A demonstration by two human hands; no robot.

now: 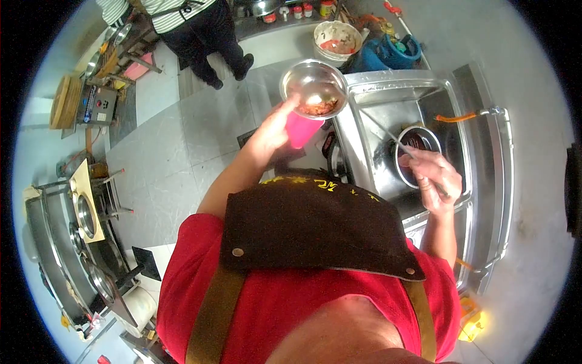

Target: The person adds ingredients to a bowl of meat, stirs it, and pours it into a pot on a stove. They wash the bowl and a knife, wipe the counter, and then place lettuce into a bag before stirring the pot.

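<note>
My left hand grips the side of a shiny metal bowl, tilted, with some reddish-brown food at its lower edge. A pink object shows just under the bowl. Over the steel sink, my right hand is closed round a thin metal utensil whose shaft points up and left. Beneath that hand, a round metal pot with dark contents sits in the basin.
A whitish bucket and a blue basket stand beyond the sink. An orange-handled tap hose juts over its right side. Another person stands at the upper left. Metal worktops line the left.
</note>
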